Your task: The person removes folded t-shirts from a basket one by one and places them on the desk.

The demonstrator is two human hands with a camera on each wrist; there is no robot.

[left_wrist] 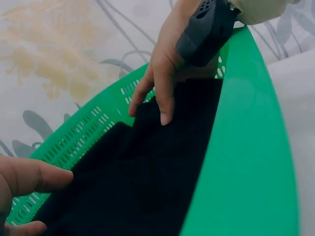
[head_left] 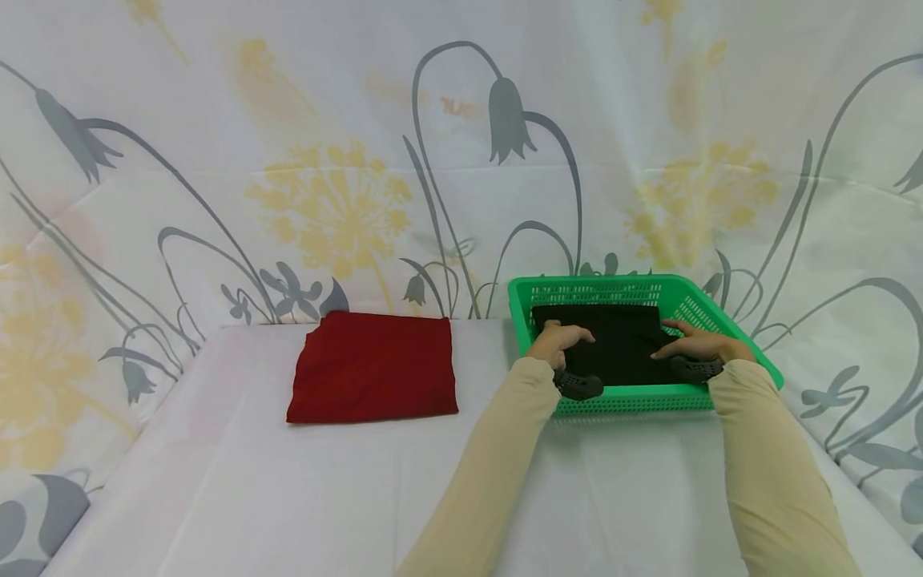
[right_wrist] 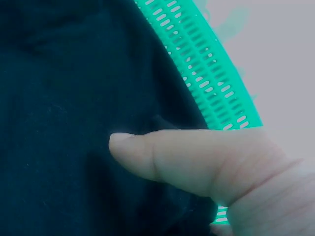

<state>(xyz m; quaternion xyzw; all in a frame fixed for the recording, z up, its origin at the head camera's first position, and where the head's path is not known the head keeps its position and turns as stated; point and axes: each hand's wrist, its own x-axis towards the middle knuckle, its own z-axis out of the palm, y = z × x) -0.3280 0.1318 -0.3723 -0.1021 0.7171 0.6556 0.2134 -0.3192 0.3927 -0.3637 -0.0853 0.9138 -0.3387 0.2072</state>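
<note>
A folded black cloth lies inside a green plastic basket with slotted walls. My left hand is at the cloth's left side, its thumb extended over the fabric. At the right side, my right hand has its thumb across the cloth, with the index finger spread apart near the basket wall. The right wrist view shows that thumb straight over the dark fabric; the other fingers are mostly hidden. In the left wrist view, left fingers show at the lower left corner, beside the cloth.
To the left of the basket, a folded red cloth lies flat on the white-covered table. Behind stands a pale curtain printed with grey and yellow flowers. A dark wrist device hangs over the basket's front rim.
</note>
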